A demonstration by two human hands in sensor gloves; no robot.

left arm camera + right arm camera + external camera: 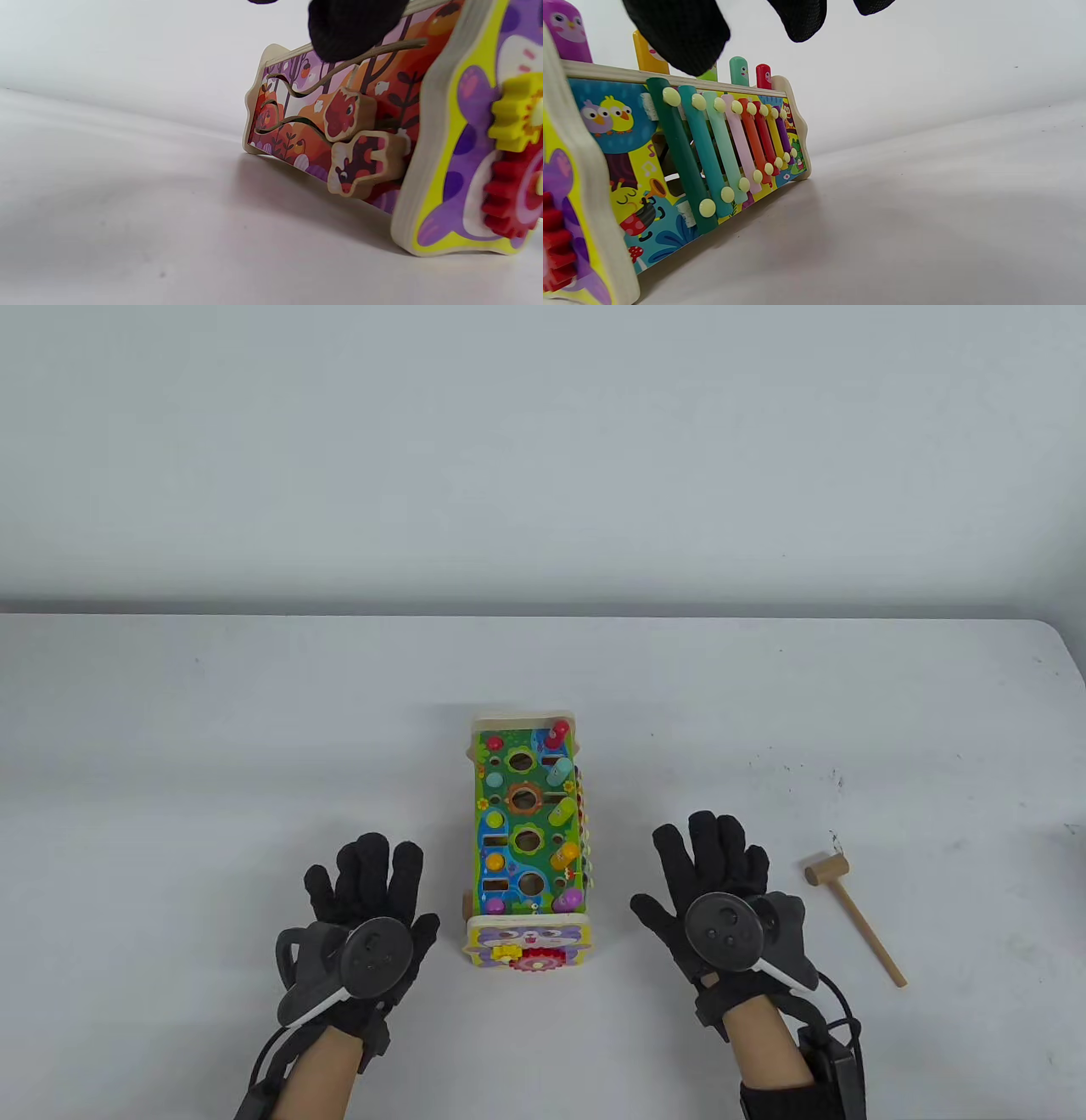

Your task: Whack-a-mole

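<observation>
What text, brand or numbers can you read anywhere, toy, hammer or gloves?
None: no view shows readable words, brand names or numbers.
The toy box carries only pictures: birds beside the xylophone bars and animal sliders.
The hammer is bare wood.
The tracker buttons show no legible marks.

The wooden toy box (670, 169) is seen from low on the white counter (903, 220), filling the view from nine o'clock toward the centre. Its side panel is crossed by a xylophone (729, 144) of coloured bars, each pinned by pale round studs, running from dark green through teal, mint, pink, orange, red and yellow to purple. Above the top edge, five pegs are seen upright: purple (566, 29), yellow (647, 55), a light green one largely hidden, teal (739, 71) and red (763, 76). Black gloved fingers (678, 34) of the right hand hang in from twelve o'clock, nothing being touched by them. A red gear (558, 241) is glimpsed at eight o'clock.
</observation>
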